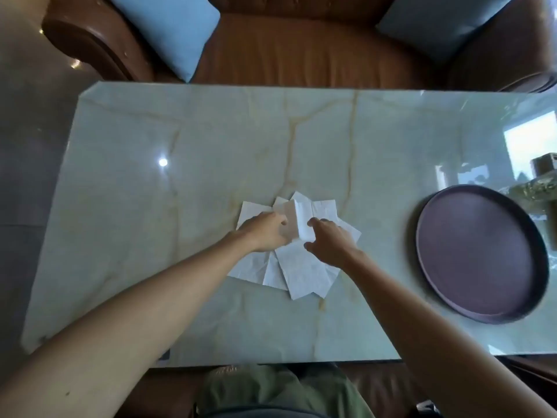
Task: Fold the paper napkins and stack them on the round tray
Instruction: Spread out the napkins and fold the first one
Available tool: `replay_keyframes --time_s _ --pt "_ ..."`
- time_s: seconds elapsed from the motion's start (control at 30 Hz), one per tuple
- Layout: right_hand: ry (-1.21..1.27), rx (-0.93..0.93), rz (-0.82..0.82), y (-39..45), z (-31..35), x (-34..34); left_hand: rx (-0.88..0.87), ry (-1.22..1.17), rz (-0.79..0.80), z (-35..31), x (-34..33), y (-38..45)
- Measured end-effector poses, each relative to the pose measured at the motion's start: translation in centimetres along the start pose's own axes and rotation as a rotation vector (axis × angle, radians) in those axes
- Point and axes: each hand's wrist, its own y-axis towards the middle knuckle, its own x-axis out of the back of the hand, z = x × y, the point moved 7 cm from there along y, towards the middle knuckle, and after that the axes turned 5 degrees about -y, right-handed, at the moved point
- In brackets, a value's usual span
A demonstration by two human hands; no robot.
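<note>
Several white paper napkins lie fanned out in a loose pile at the middle of the marble table. One napkin is lifted and bent over on top of the pile. My left hand pinches its left side and my right hand pinches its right side. The round dark tray sits flat to the right, apart from the pile, with nothing on it.
A brown leather sofa with two blue cushions stands beyond the table's far edge. A small box and clutter sit at the far right edge behind the tray. My legs are below the near edge.
</note>
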Motion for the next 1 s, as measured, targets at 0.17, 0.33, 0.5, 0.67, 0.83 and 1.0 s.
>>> replay_keyframes --time_s 0.17,0.33,0.5,0.67,0.83,1.0 --pt "0.003 -0.017 0.001 0.6 0.4 -2.2 0.030 -0.073 0.049 0.1 -2.1 0.8" --pt "-0.002 -0.033 -0.081 1.7 0.2 -3.0 0.035 -0.130 0.039 0.8 -2.5 1.8" --pt "0.037 -0.052 -0.139 2.2 -0.2 -2.3 0.048 -0.166 0.025 1.2 -2.5 2.3" --pt "0.063 -0.047 -0.146 2.0 -0.3 -1.7 0.055 -0.263 0.017 1.2 -2.3 2.7" --pt "0.173 0.003 -0.154 1.4 -0.4 -0.9 0.051 -0.327 -0.195 0.9 -0.2 3.6" --pt "0.180 0.127 -0.172 -0.4 -0.5 1.0 0.131 -0.519 -0.206 1.1 1.6 4.3"
